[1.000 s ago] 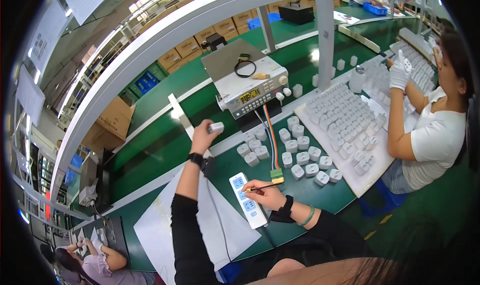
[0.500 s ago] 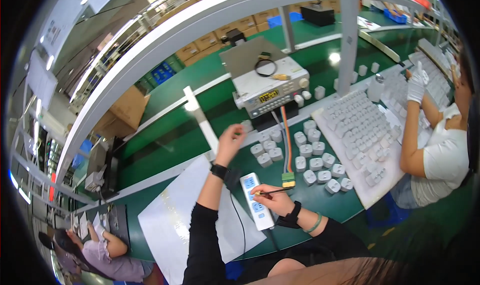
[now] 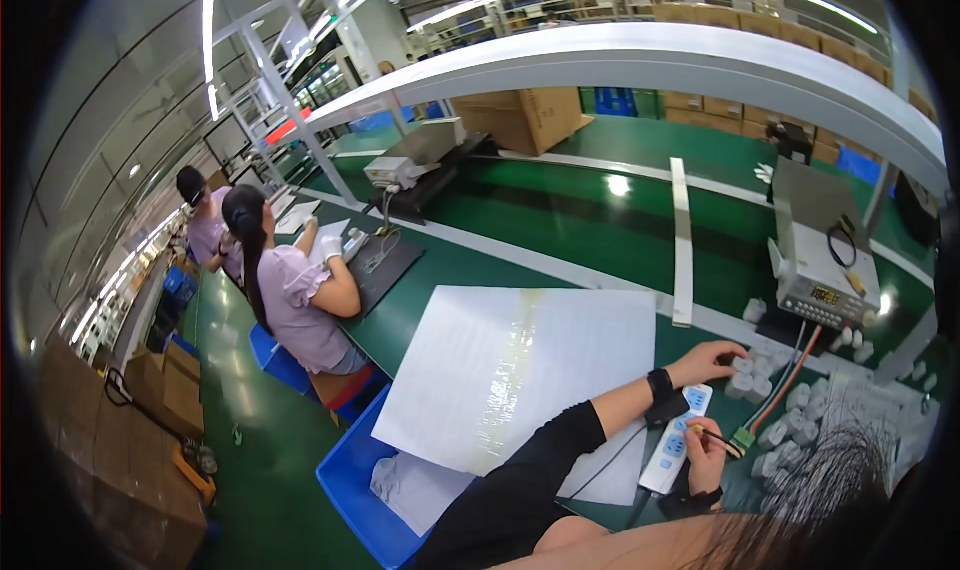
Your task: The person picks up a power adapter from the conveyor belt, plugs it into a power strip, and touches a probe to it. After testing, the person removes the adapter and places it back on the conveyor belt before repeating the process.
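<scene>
My left hand (image 3: 708,362) reaches to a cluster of small white rounded-square plastic blocks (image 3: 760,386). Its thumb and fingers close at the edge of the nearest white block (image 3: 742,366). Lower down, my right hand (image 3: 706,456) pinches a black cable (image 3: 718,438) by its yellowish tip, over a white power strip (image 3: 658,470) with blue socket faces. The cable runs to a green connector (image 3: 742,438), where orange and grey wires come down from a bench power supply (image 3: 822,295) with a lit display.
A large white foam sheet (image 3: 440,370) with clear tape covers the bench to the left, above a blue bin (image 3: 350,475). More white blocks (image 3: 800,420) lie at right, partly behind hair. Farther left a co-worker (image 3: 290,270) sits at the bench. A grey shelf beam (image 3: 600,55) spans overhead.
The view has swung left, so bench things sit farther right. My left hand has moved from near the power supply to the block cluster. My right hand still holds the cable.
</scene>
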